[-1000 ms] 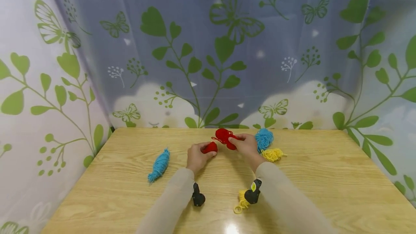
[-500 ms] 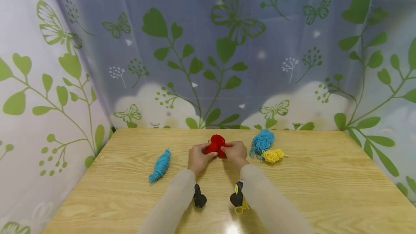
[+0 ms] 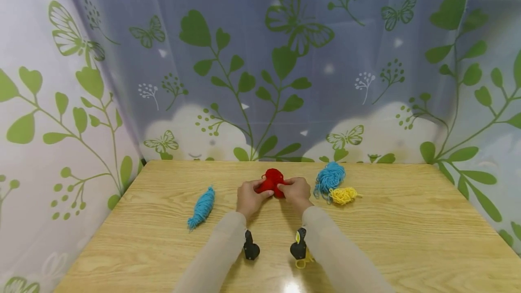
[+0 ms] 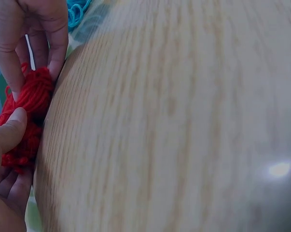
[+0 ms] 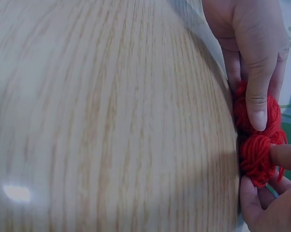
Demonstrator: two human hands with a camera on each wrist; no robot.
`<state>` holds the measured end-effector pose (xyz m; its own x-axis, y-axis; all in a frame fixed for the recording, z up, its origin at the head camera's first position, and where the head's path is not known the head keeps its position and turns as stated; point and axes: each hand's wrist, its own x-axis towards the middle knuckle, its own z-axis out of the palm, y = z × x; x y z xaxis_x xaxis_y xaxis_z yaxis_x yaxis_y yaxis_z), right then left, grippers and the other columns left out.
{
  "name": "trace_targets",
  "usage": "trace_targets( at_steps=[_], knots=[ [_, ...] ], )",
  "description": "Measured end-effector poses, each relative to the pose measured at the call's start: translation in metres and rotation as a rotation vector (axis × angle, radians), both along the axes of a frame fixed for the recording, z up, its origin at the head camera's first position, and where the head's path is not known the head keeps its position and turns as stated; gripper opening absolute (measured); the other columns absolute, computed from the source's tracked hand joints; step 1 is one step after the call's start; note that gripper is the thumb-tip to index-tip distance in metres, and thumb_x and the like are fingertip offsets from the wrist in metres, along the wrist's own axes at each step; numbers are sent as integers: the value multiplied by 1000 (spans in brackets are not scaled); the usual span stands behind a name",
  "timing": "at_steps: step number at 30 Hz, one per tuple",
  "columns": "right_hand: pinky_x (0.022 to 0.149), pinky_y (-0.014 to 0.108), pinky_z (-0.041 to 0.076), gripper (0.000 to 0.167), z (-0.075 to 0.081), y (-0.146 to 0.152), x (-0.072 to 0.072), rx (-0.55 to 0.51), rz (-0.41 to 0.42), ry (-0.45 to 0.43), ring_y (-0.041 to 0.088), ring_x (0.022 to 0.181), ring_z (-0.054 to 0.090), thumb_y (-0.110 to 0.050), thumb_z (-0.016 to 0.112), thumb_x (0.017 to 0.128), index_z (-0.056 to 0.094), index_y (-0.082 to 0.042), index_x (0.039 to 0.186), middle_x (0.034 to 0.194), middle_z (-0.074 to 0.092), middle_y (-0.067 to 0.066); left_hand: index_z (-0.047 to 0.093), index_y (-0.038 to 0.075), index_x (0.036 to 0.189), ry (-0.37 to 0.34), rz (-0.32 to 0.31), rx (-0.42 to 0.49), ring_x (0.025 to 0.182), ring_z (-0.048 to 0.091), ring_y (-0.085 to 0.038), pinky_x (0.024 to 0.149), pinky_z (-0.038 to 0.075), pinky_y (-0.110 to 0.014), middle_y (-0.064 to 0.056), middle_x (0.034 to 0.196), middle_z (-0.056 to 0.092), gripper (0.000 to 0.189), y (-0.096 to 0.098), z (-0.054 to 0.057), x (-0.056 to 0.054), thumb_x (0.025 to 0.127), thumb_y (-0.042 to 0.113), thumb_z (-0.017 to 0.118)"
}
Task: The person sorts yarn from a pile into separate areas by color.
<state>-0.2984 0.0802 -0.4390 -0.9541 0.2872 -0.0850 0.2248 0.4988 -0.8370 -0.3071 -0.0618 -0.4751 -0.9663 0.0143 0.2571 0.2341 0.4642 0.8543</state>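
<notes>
Near the back middle of the table, my left hand (image 3: pixel 250 197) and right hand (image 3: pixel 298 191) meet over red yarn (image 3: pixel 275 177). The left hand grips a red yarn bundle (image 5: pixel 246 113), its thumb laid across the strands. The right hand pinches a second red yarn bundle (image 5: pixel 256 157) between thumb and fingers. Both bundles touch and sit on the tabletop, and loose strands stick out on the far side. Fingers cover part of the yarn, so where one bundle ends is hard to tell.
A tied blue yarn skein (image 3: pixel 201 208) lies to the left. Right of my hands are a blue yarn ball (image 3: pixel 330 177) and a small yellow yarn bundle (image 3: pixel 343 195). More yellow yarn (image 3: pixel 301 263) is partly hidden beneath the right wrist. A patterned curtain (image 3: pixel 228 80) borders the wooden table (image 3: pixel 386 238).
My right hand has moved left and toward me, bringing its red yarn against the bundle in the left hand. Over the last half second both hands stay nearly still.
</notes>
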Motion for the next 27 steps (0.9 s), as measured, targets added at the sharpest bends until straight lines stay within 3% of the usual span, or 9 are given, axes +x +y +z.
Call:
trace_targets(
  at_steps=[9, 16, 23, 27],
  knots=[
    [75, 35, 56, 33, 1, 1, 1, 12, 39, 0, 32, 96, 63, -24, 71, 87, 70, 3, 107, 107, 69, 16, 69, 1, 117, 11, 11, -4, 113, 60, -32, 95, 49, -44, -17, 115, 67, 45, -1, 1, 0, 76, 15, 81],
    [82, 40, 54, 35, 10, 12, 2, 27, 139, 20, 35, 105, 60, -23, 72, 87, 70, 5, 107, 111, 67, 20, 69, 2, 116, -18, 4, 5, 113, 60, -32, 96, 48, -46, -16, 115, 67, 44, -2, 2, 0, 77, 16, 81],
    [88, 42, 52, 39, 14, 21, 1, 80, 212, 52, 37, 110, 59, -22, 70, 88, 67, 8, 113, 116, 65, 22, 69, 1, 116, -25, -10, 7, 112, 61, -31, 94, 50, -45, -16, 115, 68, 43, -2, 2, 0, 77, 16, 81],
    [90, 44, 51, 43, 20, 29, 2, 34, 226, 38, 35, 111, 59, -22, 69, 89, 62, 6, 121, 120, 63, 21, 69, 1, 116, -31, -7, 12, 111, 61, -31, 93, 50, -45, -16, 115, 68, 43, -1, 3, 2, 77, 16, 81]
  ],
)
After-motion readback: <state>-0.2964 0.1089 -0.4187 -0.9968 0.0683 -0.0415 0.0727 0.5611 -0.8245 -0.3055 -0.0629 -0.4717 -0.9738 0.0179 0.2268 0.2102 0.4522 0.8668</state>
